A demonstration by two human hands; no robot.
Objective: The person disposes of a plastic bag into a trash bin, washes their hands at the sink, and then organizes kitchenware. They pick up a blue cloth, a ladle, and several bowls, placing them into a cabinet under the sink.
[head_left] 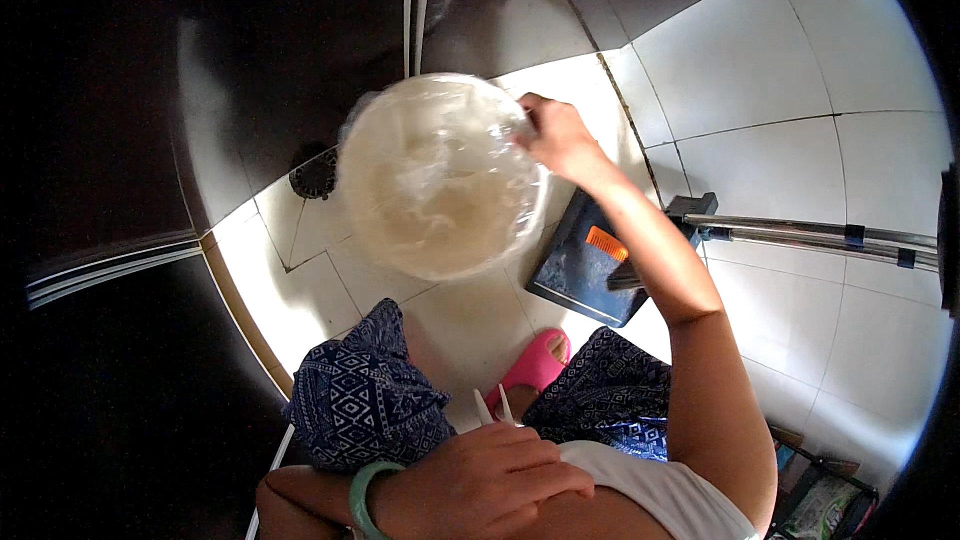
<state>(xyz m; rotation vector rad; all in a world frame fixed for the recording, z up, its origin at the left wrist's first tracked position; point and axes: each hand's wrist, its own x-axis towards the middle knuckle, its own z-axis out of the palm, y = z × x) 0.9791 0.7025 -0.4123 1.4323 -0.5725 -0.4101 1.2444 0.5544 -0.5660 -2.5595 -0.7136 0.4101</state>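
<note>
A round whitish bin (400,240), lined with a clear plastic bag (430,155), is in front of me, near the dark cabinet corner. My right hand (563,140) reaches out and grips the bin's right rim together with the bag's edge; its fingertips are partly in shadow. Close to my belly is my left hand (485,485), with a green bangle (366,500) on the wrist and curled fingers. Two pale pointed tips (494,406) stick out just beyond its knuckles; what they belong to is hidden.
A black dustpan (580,275) with an orange comb (606,243) on it lies to the right, below metal poles (820,235). A round dark drain (313,171) is left of the bin. Dark cabinet doors (90,120) stand left; a pink slipper (535,365) is below.
</note>
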